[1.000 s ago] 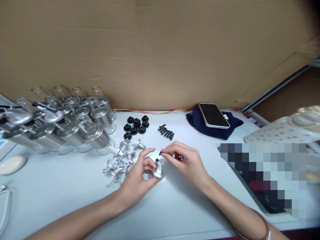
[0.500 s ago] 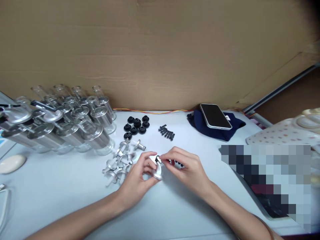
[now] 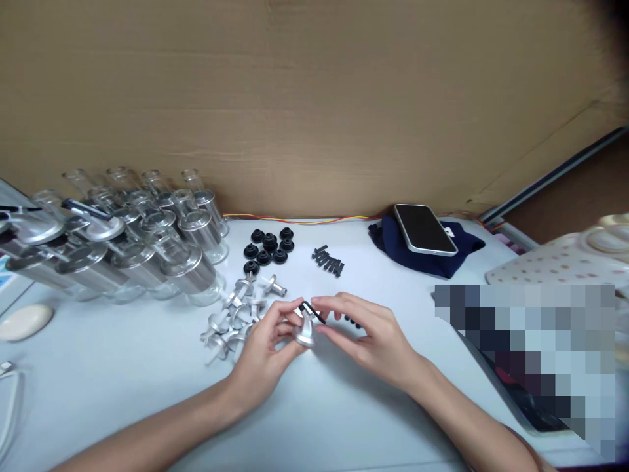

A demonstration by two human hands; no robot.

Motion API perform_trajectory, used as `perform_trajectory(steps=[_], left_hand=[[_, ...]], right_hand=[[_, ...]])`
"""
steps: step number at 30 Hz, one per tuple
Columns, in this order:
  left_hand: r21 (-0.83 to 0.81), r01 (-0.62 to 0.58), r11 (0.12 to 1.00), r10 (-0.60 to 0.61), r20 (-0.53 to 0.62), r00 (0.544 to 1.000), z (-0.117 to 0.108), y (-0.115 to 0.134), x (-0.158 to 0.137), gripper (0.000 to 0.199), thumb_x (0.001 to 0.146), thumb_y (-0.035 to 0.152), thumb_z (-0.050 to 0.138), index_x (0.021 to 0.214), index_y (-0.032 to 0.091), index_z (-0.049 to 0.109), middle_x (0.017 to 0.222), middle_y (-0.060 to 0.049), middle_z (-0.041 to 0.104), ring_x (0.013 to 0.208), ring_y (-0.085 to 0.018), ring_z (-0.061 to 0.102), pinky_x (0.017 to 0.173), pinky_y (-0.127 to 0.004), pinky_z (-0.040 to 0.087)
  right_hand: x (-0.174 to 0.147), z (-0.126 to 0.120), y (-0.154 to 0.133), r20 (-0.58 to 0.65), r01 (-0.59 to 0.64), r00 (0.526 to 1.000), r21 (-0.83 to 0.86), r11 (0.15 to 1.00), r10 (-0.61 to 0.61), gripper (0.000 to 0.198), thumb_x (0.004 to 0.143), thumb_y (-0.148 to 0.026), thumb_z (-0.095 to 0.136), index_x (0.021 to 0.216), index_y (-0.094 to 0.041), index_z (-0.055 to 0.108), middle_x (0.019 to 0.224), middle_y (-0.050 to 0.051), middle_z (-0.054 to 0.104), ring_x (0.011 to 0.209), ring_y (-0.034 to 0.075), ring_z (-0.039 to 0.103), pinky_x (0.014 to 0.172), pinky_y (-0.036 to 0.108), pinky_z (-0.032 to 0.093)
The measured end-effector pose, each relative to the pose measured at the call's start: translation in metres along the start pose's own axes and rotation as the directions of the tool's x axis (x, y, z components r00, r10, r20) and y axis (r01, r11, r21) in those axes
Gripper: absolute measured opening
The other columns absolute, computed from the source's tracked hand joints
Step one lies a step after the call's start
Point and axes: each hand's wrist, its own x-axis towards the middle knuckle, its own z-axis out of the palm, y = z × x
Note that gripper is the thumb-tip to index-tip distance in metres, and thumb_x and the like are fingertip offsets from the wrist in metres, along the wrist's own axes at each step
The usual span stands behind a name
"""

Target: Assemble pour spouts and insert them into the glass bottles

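My left hand [image 3: 268, 341] is closed round a silver pour-spout cap [image 3: 305, 333], its fingertips at the rim and near the top of the spout. A thin black flap [image 3: 313, 311] sits at the spout's tip and slants down to the right. My right hand [image 3: 368, 328] is just right of the cap, index finger and thumb apart on either side of the flap's lower end; whether the thumb touches it I cannot tell. Left of my left hand lies a pile of silver spout caps [image 3: 240, 313]. Small black round pieces [image 3: 352, 321] are partly hidden behind my right hand.
Black ribbed stoppers [image 3: 269, 242] and a cluster of black flaps [image 3: 328, 261] lie farther back. Glass bottles with metal sleeves [image 3: 189, 265] crowd the left. A phone [image 3: 425, 229] rests on dark blue cloth [image 3: 442, 263]. A white oval object [image 3: 27, 322] lies far left.
The black piece at the spout's tip now shows as a long flap angled down to the right. My right finger and thumb have moved apart, and the cap has shifted slightly left.
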Motion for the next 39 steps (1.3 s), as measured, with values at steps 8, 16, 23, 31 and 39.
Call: perform_trajectory(steps=[8, 16, 23, 31, 39], left_hand=[[0.003, -0.006, 1.000, 0.006, -0.008, 1.000, 0.0014, 0.0050, -0.0027, 0.028, 0.076, 0.018, 0.065, 0.100, 0.020, 0.052, 0.080, 0.004, 0.058, 0.073, -0.010, 0.062, 0.073, -0.023, 0.050], [0.030, 0.005, 1.000, -0.004, -0.045, 0.999, 0.0003, 0.0056, -0.0018, 0.030, 0.074, 0.016, 0.064, 0.101, 0.019, 0.053, 0.080, 0.003, 0.059, 0.073, -0.011, 0.061, 0.073, -0.024, 0.050], [0.024, 0.042, 0.999, -0.041, -0.044, 0.998, 0.0007, 0.0096, -0.0030, 0.028, 0.074, 0.019, 0.065, 0.100, 0.019, 0.054, 0.079, 0.002, 0.061, 0.072, -0.013, 0.063, 0.072, -0.027, 0.051], [-0.034, 0.069, 0.997, -0.070, -0.022, 0.997, 0.0012, 0.0077, -0.0027, 0.029, 0.075, 0.022, 0.068, 0.098, 0.019, 0.051, 0.078, 0.003, 0.061, 0.065, -0.011, 0.064, 0.068, -0.025, 0.052], [-0.002, 0.050, 0.999, -0.050, -0.015, 0.999, 0.0011, 0.0064, -0.0060, 0.030, 0.077, 0.022, 0.066, 0.102, 0.019, 0.050, 0.084, 0.000, 0.062, 0.071, -0.014, 0.068, 0.068, -0.025, 0.054]], right_hand=[[0.0027, -0.0012, -0.0001, 0.006, -0.034, 0.999, 0.014, 0.999, 0.034, 0.021, 0.085, -0.030, 0.064, 0.101, -0.015, 0.065, 0.079, 0.008, 0.068, 0.069, 0.016, 0.064, 0.064, 0.027, 0.054], [0.0007, 0.0008, 0.0016, 0.035, -0.017, 0.999, 0.003, 1.000, 0.017, 0.034, 0.081, -0.042, 0.066, 0.097, -0.011, 0.065, 0.067, 0.004, 0.062, 0.059, 0.013, 0.061, 0.056, 0.023, 0.050], [-0.0004, 0.0035, 0.0014, 0.051, -0.088, 0.995, 0.018, 0.996, 0.087, 0.033, 0.079, -0.044, 0.067, 0.089, -0.012, 0.065, 0.064, 0.004, 0.066, 0.053, 0.012, 0.058, 0.051, 0.023, 0.047], [0.0015, 0.0030, -0.0028, 0.080, -0.143, 0.987, 0.082, 0.986, 0.137, 0.025, 0.079, -0.037, 0.070, 0.084, -0.014, 0.064, 0.064, 0.004, 0.068, 0.053, 0.012, 0.062, 0.051, 0.021, 0.048], [0.0016, 0.0007, -0.0059, 0.081, -0.141, 0.988, 0.118, 0.983, 0.132, 0.020, 0.078, -0.033, 0.071, 0.084, -0.015, 0.063, 0.067, 0.004, 0.069, 0.057, 0.013, 0.064, 0.058, 0.022, 0.054]])
